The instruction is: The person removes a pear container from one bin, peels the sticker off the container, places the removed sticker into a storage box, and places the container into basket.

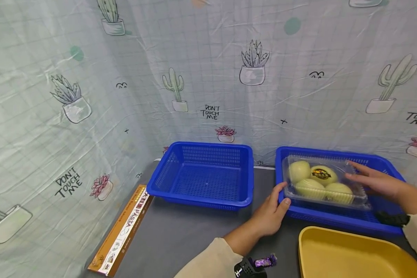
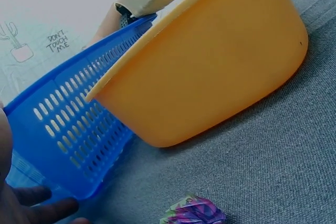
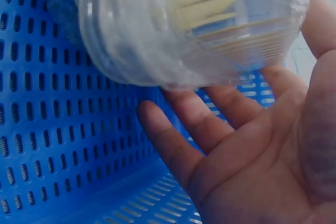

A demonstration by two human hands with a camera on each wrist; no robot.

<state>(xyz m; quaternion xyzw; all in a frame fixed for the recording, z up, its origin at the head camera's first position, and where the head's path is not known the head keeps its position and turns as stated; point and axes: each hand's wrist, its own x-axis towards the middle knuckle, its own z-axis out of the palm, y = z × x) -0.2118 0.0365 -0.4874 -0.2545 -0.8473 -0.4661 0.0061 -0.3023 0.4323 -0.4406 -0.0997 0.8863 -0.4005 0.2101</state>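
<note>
A clear plastic box of fruit (image 1: 321, 181), with several round pale yellow-green fruits and a dark round label, sits tilted within the right blue basket (image 1: 333, 218). My right hand (image 1: 380, 181) holds the box's right end, thumb on one side and fingers under it in the right wrist view. At the basket's left rim is my left hand (image 1: 269, 212), its thumb and forefinger tips close to the box's left end. In the left wrist view its other fingers (image 2: 52, 211) stretch out beside the basket's outer wall; whether they touch it I cannot tell.
Another blue basket (image 1: 208, 183) stands to the left, with a long orange pasta box (image 1: 121, 231) beside it. A yellow tub (image 1: 358, 251) occupies the front right. Near my left wrist lies a small purple wrapped item (image 1: 265, 261). A printed curtain (image 1: 208, 77) hangs behind.
</note>
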